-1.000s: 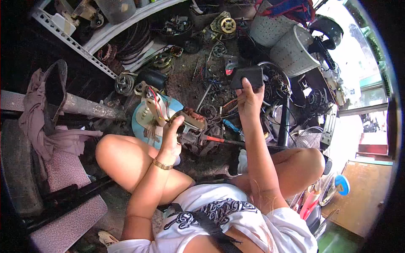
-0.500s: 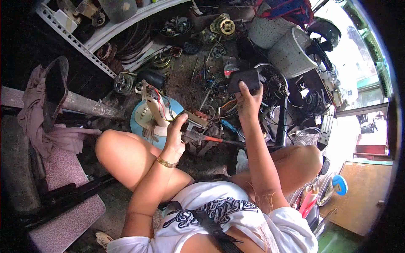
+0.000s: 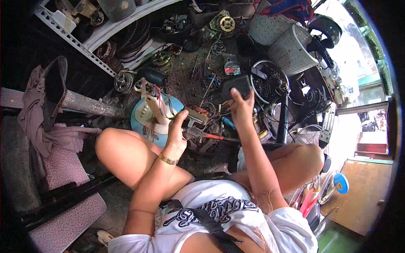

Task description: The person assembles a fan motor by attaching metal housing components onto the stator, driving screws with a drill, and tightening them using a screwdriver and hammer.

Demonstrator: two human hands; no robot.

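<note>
My right hand (image 3: 242,107) is closed on a black flat, box-like piece (image 3: 236,87), its thumb lying on the top face. My left hand (image 3: 175,135) is closed with the thumb up, beside an electric fan stand (image 3: 158,109) with a blue and cream base. What its fingers hold is hidden from this view. Red and dark wires (image 3: 162,96) come out of the stand's upper end and run down toward the left hand. Just past the left thumb lies a metal bracket-like piece (image 3: 196,117). A red-handled tool (image 3: 214,137) lies on the ground between both hands.
A round metal-rimmed container (image 3: 270,63) of small parts sits at the right, near white perforated baskets (image 3: 291,52). Motor parts (image 3: 223,24) lie along the back. At the left are a cloth-draped pipe (image 3: 90,104) and a pink patterned board (image 3: 63,168).
My right hand has moved a little toward me and to the left with the black piece, uncovering more of the round container. My left hand has hardly moved.
</note>
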